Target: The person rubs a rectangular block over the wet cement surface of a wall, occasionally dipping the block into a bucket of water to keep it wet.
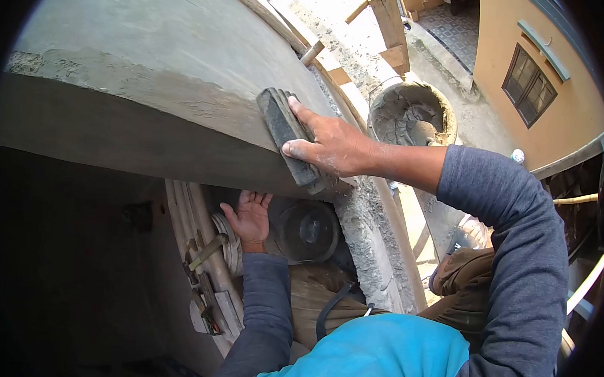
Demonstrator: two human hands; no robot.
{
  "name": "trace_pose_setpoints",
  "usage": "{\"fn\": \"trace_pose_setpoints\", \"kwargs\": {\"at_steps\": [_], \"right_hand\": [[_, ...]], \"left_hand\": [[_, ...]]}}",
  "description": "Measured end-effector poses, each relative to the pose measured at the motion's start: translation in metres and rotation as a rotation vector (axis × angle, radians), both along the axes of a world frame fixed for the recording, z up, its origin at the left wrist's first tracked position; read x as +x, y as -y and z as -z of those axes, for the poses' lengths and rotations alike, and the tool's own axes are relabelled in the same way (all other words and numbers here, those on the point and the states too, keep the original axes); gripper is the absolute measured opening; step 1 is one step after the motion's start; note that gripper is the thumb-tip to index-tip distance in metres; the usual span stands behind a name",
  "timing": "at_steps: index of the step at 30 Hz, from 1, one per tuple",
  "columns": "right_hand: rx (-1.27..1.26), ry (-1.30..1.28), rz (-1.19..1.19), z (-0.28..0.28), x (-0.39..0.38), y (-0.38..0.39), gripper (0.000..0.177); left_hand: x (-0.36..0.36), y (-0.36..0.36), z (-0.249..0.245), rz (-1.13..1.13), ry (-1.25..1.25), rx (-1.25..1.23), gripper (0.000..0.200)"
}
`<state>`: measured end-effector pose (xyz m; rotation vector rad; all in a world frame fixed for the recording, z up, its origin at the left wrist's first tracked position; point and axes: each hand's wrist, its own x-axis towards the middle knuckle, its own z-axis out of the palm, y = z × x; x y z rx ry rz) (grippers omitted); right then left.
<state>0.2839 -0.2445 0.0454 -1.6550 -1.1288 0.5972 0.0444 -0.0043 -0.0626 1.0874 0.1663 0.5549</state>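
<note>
My right hand (334, 144) is wrapped round a grey, mortar-smeared plastering float (278, 120), its thumb and fingers on the near side. The float rests against the edge of a grey cement-rendered slab (178, 92), where a darker, rougher band runs along the rim. Under the slab's shaded face, my left hand (252, 220) is raised with the palm up and fingers apart, holding nothing. Beside it stands a grey bucket (282, 248), and a coiled pale hose or cable (232, 253) lies on its other side.
A bucket (447, 104) of wet mortar with a tool in it stands beyond my right forearm. Rough concrete (373, 252) runs along the opening at my right. Several hand tools (209, 299) lie by wooden poles at lower left. A house wall with a window (530, 84) is at right.
</note>
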Motion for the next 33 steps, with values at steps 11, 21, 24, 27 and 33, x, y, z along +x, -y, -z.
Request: {"fn": "trace_pose_setpoints", "kwargs": {"at_steps": [11, 21, 24, 27, 33], "right_hand": [[0.248, 0.155, 0.173, -0.087, -0.014, -0.013, 0.081], [-0.097, -0.369, 0.297, 0.139, -0.029, -0.030, 0.081], [0.051, -0.390, 0.242, 0.050, -0.030, -0.020, 0.075], [0.306, -0.159, 0.174, -0.041, -0.031, -0.010, 0.074], [0.803, 0.232, 0.162, -0.189, -0.003, -0.048, 0.075]], "left_hand": [[-0.003, 0.004, -0.002, 0.043, -0.010, -0.020, 0.096], [-0.003, -0.012, 0.002, 0.099, 0.005, 0.099, 0.097], [-0.003, -0.005, 0.006, 0.083, 0.033, 0.053, 0.094], [-0.001, 0.001, 0.006, 0.062, 0.005, 0.029, 0.092], [0.000, 0.000, 0.012, 0.116, 0.029, -0.010, 0.089]]}}
